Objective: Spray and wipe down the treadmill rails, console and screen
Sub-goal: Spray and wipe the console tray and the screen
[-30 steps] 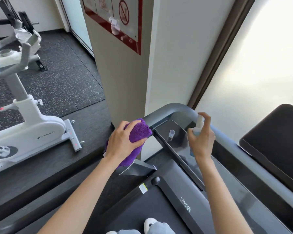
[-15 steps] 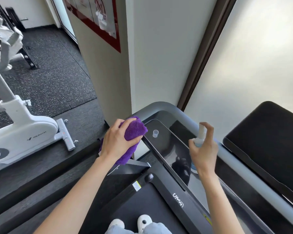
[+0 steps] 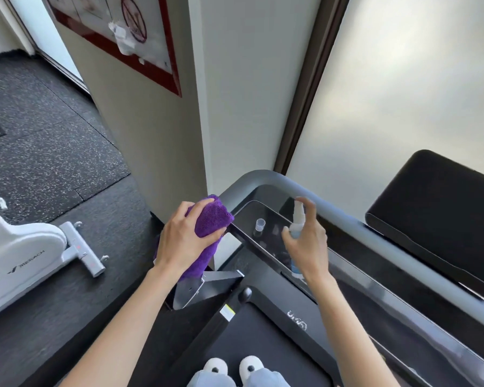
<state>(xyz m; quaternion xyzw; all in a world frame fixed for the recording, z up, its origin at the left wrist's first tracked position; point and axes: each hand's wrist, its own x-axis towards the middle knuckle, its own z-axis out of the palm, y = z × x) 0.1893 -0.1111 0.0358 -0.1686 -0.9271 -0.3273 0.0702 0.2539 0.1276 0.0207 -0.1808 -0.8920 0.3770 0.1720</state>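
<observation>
On console (image 3: 266,241) | left hand (image 3: 183,241) presses cloth (image 3: 210,222) | right hand (image 3: 309,247) grips spray bottle (image 3: 297,219)

Our left hand (image 3: 183,241) curls palm-down in a closed grip; our right hand (image 3: 309,244) clenches upright, forefinger raised.

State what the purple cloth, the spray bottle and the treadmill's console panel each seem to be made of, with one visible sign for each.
Purple cloth: soft microfibre-like fabric, matte; fine nap, folds under the left hand.
Spray bottle: probably translucent plastic; pale body, bluish liquid showing through.
Console panel: glossy black, glass or polished plastic; it shows reflections.
</observation>
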